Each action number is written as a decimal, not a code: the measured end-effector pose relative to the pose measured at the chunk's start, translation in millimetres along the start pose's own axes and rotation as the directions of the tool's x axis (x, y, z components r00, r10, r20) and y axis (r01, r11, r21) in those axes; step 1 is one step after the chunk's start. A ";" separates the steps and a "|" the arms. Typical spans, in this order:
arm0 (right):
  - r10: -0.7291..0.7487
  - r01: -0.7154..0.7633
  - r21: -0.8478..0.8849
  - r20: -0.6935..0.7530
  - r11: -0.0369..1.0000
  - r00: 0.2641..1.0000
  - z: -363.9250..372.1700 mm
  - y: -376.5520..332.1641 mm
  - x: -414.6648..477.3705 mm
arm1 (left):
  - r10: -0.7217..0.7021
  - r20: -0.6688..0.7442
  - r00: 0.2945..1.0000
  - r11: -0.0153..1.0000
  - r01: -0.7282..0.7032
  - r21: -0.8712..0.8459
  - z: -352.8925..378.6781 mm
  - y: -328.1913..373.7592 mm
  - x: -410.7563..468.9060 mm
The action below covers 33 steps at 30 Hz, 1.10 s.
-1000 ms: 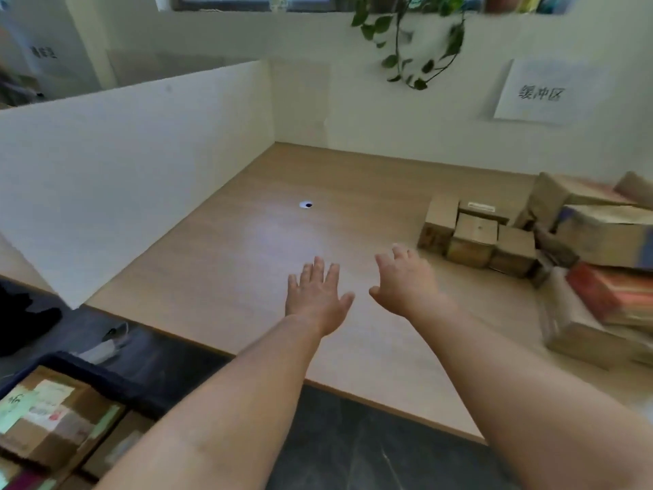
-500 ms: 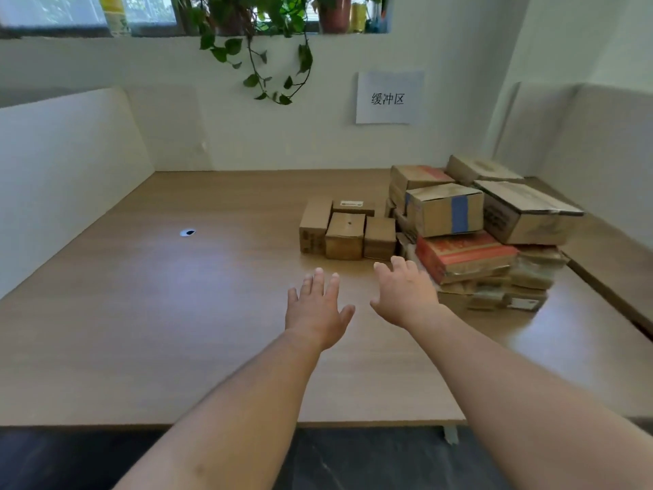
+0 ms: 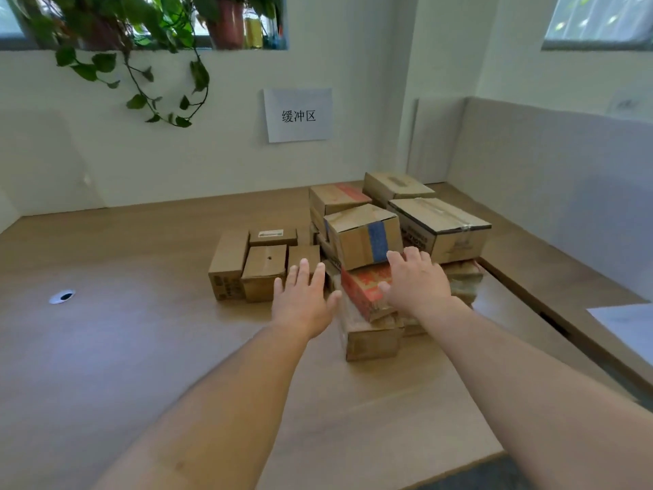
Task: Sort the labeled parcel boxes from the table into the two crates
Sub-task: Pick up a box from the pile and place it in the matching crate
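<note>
Where boxes (image 3: 364, 236) pile, sign (image 3: 298, 114) reads 缓冲区.

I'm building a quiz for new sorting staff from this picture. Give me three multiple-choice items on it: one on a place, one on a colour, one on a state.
1. Where does the box with the blue stripe sit?
A. alone on the bare table
B. on top of the pile, above the red-printed box
C. in a crate

2. What colour is the paper sign on the wall?
A. white
B. yellow
C. green

3. How are the left hand and right hand?
A. both closed on a box
B. one holds a box
C. both open, fingers spread, holding nothing

Answers:
1 B, it rests on the stacked boxes.
2 A, a white sheet with dark characters.
3 C, both hands are open and empty.
</note>
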State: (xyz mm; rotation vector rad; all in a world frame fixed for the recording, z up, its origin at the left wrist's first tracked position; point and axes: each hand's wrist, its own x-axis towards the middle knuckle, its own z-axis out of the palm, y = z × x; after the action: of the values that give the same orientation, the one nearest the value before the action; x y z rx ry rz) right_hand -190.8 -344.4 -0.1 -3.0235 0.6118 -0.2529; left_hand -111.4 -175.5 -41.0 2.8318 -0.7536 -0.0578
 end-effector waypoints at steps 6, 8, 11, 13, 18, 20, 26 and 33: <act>0.030 -0.026 0.048 -0.087 0.999 0.996 -16.5 16.5 72.1 | -0.031 -0.017 0.999 0.993 0.028 -0.114 -21.2 10.8 78.5; 0.040 -0.032 0.078 -0.096 0.996 0.995 -19.1 17.3 94.4 | -0.035 -0.024 0.999 0.989 0.031 -0.148 -26.1 11.9 103.6; 0.052 -0.045 0.105 -0.066 0.993 0.996 -17.2 16.1 124.5 | -0.058 -0.015 0.998 0.978 0.054 -0.204 -27.8 16.2 134.9; 0.085 -0.079 0.171 -0.024 0.982 0.996 -14.9 14.5 142.1 | -0.078 0.009 0.997 0.960 0.077 -0.269 -26.3 18.9 151.0; 0.181 -0.208 0.391 0.106 0.897 0.978 -5.3 14.8 170.6 | -0.119 0.105 0.987 0.901 0.152 -0.405 -19.6 19.7 174.9; 0.209 -0.263 0.422 0.169 0.868 0.963 0.6 14.1 175.4 | -0.126 0.174 0.977 0.863 0.194 -0.466 -16.2 20.7 177.7; 0.178 -0.258 0.468 0.208 0.846 0.962 -0.3 14.1 168.4 | -0.158 0.223 0.962 0.671 0.270 -0.691 -15.7 25.1 167.5; 0.018 -0.141 0.478 0.254 0.867 0.967 -14.4 3.1 136.9 | -0.247 0.162 0.955 0.560 0.277 -0.781 -34.5 15.4 118.8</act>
State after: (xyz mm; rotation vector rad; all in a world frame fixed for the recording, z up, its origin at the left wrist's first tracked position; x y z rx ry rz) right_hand -70.0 -400.8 34.4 -2.4755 0.5479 -0.0239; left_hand -12.5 -240.9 -2.1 2.0175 -0.1830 -0.3912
